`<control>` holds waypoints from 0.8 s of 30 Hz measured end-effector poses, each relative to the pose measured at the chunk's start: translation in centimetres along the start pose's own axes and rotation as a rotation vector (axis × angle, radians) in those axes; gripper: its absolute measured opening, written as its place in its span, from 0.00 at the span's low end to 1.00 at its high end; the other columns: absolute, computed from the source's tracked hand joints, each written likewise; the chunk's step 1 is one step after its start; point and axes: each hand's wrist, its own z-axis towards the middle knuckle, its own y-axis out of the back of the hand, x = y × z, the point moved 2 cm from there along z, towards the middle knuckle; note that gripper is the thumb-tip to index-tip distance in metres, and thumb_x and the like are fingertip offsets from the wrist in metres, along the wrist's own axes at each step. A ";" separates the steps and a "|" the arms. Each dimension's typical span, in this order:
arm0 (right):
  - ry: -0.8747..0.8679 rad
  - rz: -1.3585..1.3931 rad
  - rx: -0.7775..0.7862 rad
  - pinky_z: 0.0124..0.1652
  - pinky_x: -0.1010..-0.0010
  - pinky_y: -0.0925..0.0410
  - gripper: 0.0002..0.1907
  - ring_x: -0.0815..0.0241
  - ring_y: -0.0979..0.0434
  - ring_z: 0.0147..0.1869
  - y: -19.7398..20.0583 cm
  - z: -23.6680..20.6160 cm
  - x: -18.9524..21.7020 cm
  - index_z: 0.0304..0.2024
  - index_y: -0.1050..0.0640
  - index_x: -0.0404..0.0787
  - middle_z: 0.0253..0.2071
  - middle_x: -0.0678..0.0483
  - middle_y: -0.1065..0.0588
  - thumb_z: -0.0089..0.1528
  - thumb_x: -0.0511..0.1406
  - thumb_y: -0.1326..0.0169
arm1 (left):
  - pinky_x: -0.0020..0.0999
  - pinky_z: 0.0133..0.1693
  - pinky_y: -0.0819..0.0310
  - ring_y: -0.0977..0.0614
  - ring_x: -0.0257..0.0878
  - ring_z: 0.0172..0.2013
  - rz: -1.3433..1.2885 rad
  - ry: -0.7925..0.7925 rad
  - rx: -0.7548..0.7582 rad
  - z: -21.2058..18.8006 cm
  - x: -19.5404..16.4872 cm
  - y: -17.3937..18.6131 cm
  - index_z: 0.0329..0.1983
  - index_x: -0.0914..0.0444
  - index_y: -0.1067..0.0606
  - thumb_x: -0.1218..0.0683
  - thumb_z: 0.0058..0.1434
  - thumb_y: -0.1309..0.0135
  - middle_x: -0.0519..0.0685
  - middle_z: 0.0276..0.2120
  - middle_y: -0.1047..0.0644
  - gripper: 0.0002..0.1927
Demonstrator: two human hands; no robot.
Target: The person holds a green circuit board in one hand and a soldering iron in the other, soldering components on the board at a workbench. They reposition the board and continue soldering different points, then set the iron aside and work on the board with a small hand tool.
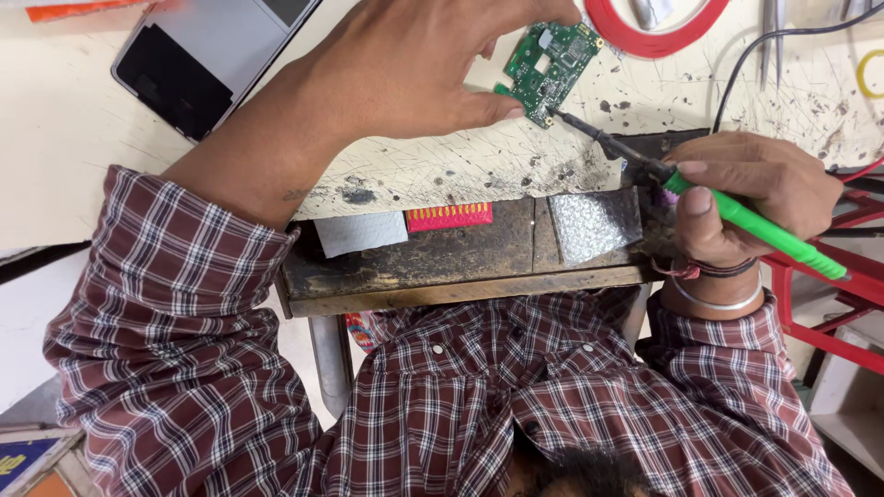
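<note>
A small green circuit board lies on the scratched, burn-marked cream worktop, near its far edge in my view. The left hand arches over the board, fingers spread and bent, thumb tip pressing its near left corner and a fingertip on its far edge. The dark tip of a soldering iron touches the board's lower corner. The right hand is closed around the iron's bright green handle, thumb laid along the shaft; a thin metal bangle and a thread band circle that wrist.

Just beyond the board sits a red ring of tape, partly cut off by the frame. A phone lies face-down at the upper left, well apart from the board, with an orange strip at the very top edge. Along the bench's dark front ledge I see three flat patches in a row: a pale grey rectangle, a narrow pink strip with a yellow zigzag edge, and an embossed silver square. A red metal frame stands to the right. Both sleeves are maroon plaid.
</note>
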 end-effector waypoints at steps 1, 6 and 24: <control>-0.005 0.005 0.004 0.35 0.63 0.21 0.16 0.47 0.16 0.32 0.0 0.0 0.0 0.40 0.26 0.31 0.30 0.42 0.23 0.75 0.39 0.43 | 0.45 0.36 0.21 0.16 0.43 0.39 -0.004 0.017 0.008 0.0 0.0 0.0 0.66 0.53 0.27 0.49 0.57 0.24 0.50 0.39 0.21 0.35; 0.004 0.031 0.006 0.35 0.62 0.21 0.18 0.48 0.16 0.32 -0.1 0.1 -0.3 0.40 0.27 0.30 0.30 0.43 0.23 0.75 0.40 0.43 | 0.45 0.37 0.22 0.16 0.44 0.39 -0.037 0.010 -0.017 -0.2 -0.3 -0.1 0.66 0.52 0.28 0.52 0.59 0.26 0.50 0.40 0.21 0.34; -0.023 -0.017 0.011 0.36 0.65 0.22 0.17 0.50 0.16 0.34 -0.1 0.0 0.0 0.40 0.25 0.31 0.32 0.42 0.22 0.75 0.40 0.42 | 0.47 0.37 0.22 0.15 0.46 0.40 -0.020 0.007 -0.021 0.1 -0.6 -0.1 0.66 0.53 0.27 0.51 0.59 0.26 0.52 0.44 0.20 0.33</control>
